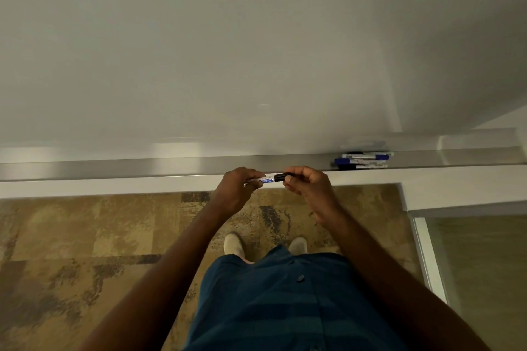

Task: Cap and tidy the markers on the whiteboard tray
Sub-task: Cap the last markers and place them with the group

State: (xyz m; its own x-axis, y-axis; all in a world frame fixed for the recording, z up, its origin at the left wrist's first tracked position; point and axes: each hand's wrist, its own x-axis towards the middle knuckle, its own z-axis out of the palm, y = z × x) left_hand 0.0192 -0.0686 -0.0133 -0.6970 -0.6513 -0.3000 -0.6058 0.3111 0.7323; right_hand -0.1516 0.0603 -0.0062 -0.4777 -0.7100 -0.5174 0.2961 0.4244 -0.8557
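A white marker (266,180) with blue lettering lies level between my hands, just in front of the grey whiteboard tray (142,167). My left hand (238,189) grips its barrel. My right hand (306,186) pinches the black cap (281,177) at the marker's right end; the cap touches the barrel, and I cannot tell how far it is seated. Further right on the tray lies a small pile of several markers (362,161), some with blue caps, some with black.
The whiteboard (228,51) fills the upper view. Below the tray runs a white ledge (114,186). Patterned brown carpet (85,236) covers the floor, with my shoes by the wall. A glass panel with a metal frame (427,259) stands at the right.
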